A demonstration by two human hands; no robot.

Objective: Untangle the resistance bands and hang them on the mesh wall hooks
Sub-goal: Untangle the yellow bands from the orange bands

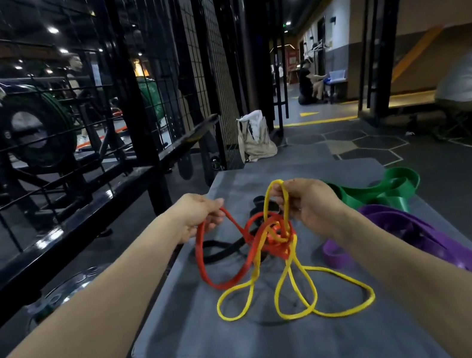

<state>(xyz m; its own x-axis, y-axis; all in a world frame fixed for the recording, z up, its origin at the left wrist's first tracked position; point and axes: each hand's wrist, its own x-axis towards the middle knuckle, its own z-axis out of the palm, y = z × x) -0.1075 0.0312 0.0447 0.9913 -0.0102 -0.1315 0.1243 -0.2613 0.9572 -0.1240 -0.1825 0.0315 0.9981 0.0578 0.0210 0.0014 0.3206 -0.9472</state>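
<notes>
1. On the grey padded worktop (193, 337), a knot of resistance bands lies between the two hands.
2. The left hand (200, 213), at about 10 o'clock from the knot, pinches a loop of the red band (203, 260) and lifts it off the surface.
3. The right hand (308, 204), at about 2 o'clock from the knot, grasps the top loop of the yellow band (296, 294), held upright above the tangle.
4. Red and yellow strands cross tightly at the knot; the yellow band's lower loops spread flat toward 6 o'clock.
5. A black band (219, 252) lies under the red one, at 9 o'clock from the knot.
6. The green band (387, 186) rests at 2 o'clock near the worktop's far right corner, with the purple band (406, 224) just beside it at 3 o'clock.
7. Black mesh wall (201, 58) stands at 12 o'clock beyond the worktop, a cloth bag (254, 140) at its foot.
</notes>
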